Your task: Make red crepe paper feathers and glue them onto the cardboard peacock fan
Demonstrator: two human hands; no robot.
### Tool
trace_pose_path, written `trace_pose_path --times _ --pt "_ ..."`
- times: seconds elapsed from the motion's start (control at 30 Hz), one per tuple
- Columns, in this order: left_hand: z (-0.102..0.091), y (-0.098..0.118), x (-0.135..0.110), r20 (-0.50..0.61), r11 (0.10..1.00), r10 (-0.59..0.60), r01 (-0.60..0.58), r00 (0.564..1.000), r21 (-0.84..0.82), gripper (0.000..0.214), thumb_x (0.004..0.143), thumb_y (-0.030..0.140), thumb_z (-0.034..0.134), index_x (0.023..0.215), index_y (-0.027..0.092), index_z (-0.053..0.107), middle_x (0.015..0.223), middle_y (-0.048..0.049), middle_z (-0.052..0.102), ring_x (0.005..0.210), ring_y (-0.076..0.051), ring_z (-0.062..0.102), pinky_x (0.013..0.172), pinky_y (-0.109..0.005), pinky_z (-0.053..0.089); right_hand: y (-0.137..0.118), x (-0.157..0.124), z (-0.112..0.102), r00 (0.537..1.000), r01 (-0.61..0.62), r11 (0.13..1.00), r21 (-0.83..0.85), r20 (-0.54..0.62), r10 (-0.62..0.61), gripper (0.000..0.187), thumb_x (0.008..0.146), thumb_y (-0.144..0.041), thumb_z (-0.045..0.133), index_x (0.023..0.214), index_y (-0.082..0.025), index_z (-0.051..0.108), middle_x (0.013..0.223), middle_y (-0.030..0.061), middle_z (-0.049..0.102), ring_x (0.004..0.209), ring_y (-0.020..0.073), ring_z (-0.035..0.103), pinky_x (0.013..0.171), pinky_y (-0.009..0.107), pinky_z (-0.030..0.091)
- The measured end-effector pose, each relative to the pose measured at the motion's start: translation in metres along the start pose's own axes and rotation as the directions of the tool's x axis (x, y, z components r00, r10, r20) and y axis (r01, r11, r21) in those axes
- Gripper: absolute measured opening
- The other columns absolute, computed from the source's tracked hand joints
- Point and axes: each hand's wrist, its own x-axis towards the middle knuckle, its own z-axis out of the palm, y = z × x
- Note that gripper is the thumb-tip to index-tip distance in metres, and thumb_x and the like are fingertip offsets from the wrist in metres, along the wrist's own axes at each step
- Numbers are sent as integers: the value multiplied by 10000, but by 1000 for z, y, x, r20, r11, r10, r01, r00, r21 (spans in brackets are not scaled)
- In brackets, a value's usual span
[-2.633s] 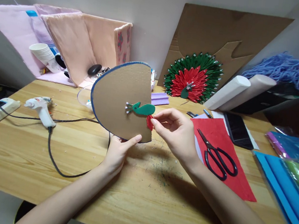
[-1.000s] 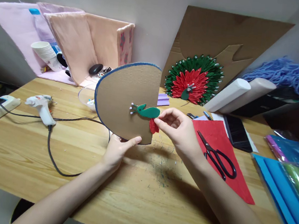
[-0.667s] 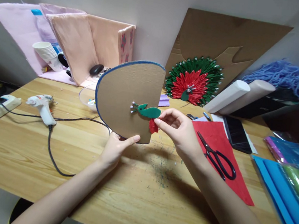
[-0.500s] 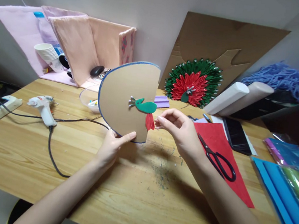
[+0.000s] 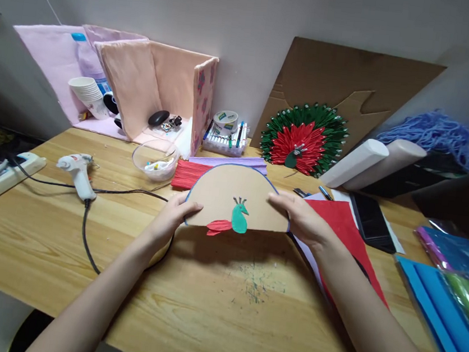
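Observation:
A half-round piece of cardboard (image 5: 216,191) with a blue rim is held up over the table, its straight edge at the bottom. At its left end my left hand (image 5: 175,211) grips it, thumb on the front. The right end is pinched by my right hand (image 5: 298,214), also with the fingers closed. On the lower middle sits a green peacock body (image 5: 240,219) with a small crest, and red petal-like pieces (image 5: 219,227) stick out to its left, slightly past the straight edge.
A white glue gun (image 5: 77,172) with its cord lies left, near a power strip (image 5: 28,166). Behind are a clear bowl (image 5: 155,161), red crepe paper (image 5: 187,175) and a finished peacock fan (image 5: 307,136). Red paper (image 5: 339,222) and a phone (image 5: 371,220) lie right.
The cardboard has turned so its straight edge faces down, and it is lower. My right hand, apart from the board earlier, now holds its right end. My left hand still grips it.

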Motion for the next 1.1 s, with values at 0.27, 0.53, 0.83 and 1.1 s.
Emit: trace_pose_path --times 0.27,0.53,0.83,1.1 --pt "8 -15 11 -64 990 -11 2 998 -140 444 750 538 495 914 147 626 757 -37 627 640 -141 564 541 -226 440 57 -23 6 955 235 972 14 -192 -228 357 740 -399 659 1038 -210 606 1100 69 666 1003 240 623 839 370 511" --pt "17 -28 2 -39 989 64 -58 997 139 380 776 511 525 726 146 619 679 -28 601 659 -144 562 638 -239 435 86 -22 18 930 292 955 57 -250 -270 414 785 -390 613 1152 -208 547 1208 96 602 1140 262 533 930 424 456" --pt "19 -34 3 -19 935 185 -170 983 311 238 767 384 594 768 147 615 712 -29 600 653 -129 534 636 -247 427 87 -18 16 942 251 960 121 -260 -214 391 783 -386 616 1130 -223 541 1230 79 588 1137 245 541 903 397 480" --pt "21 -33 0 -13 930 187 -173 982 325 241 775 376 586 826 145 629 786 -50 635 740 -159 574 672 -262 433 93 -18 14 926 283 957 63 -279 -256 366 782 -382 619 1115 -241 561 1215 70 601 1120 243 554 934 403 451"
